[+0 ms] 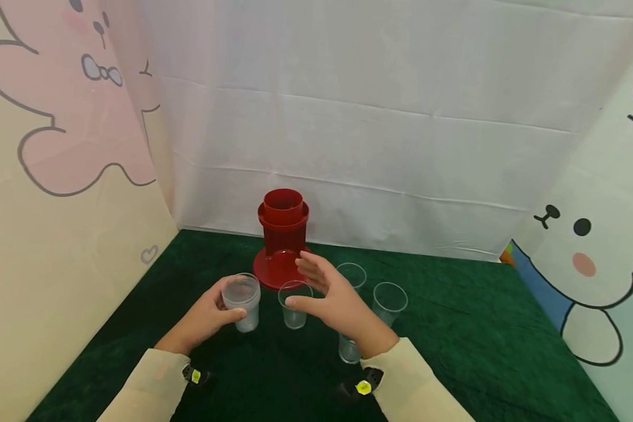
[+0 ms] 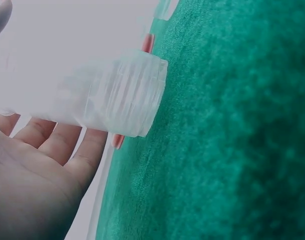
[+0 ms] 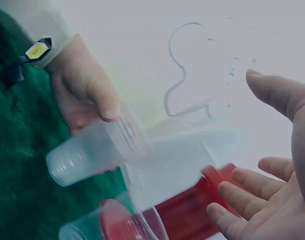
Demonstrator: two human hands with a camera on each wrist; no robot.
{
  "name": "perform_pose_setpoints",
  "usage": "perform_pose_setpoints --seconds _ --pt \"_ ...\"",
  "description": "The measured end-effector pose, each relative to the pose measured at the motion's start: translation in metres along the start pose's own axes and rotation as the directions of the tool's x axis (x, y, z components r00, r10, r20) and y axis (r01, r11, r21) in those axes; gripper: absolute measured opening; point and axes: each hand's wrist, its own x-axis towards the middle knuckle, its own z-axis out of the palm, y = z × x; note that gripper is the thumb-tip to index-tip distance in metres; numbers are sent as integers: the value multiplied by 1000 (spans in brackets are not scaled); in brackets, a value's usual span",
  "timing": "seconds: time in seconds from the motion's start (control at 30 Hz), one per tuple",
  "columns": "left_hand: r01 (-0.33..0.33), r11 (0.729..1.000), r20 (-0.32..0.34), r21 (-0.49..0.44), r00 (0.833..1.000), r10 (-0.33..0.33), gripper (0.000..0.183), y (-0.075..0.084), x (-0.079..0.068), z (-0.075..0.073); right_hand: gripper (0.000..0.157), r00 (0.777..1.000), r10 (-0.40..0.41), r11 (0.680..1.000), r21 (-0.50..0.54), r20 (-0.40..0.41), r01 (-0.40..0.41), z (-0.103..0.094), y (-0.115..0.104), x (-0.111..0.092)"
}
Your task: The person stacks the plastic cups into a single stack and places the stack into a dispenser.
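Head view: left hand (image 1: 206,319), fingers curled round a stack of clear cups (image 1: 241,302) on the green counter (image 1: 453,351). Right hand (image 1: 332,299) hovers, fingers spread apart, over a single cup (image 1: 294,305) before the red dispenser (image 1: 282,237).

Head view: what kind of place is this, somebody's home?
Probably a makeshift tabletop booth rather than a home: a green cloth covers the surface, a creased white sheet hangs behind, and cartoon animal panels close both sides.
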Motion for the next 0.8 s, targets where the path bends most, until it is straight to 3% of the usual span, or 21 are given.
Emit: perform_pose_setpoints --seconds 0.53,0.8 --pt "0 999 34 -45 999 2 76 2 -1 -3 79 990 -19 991 131 -140 38 -61 17 -36" --pt "-5 998 41 -55 999 8 75 2 -1 -2 75 980 -70 989 113 -188 93 -81 28 -51"
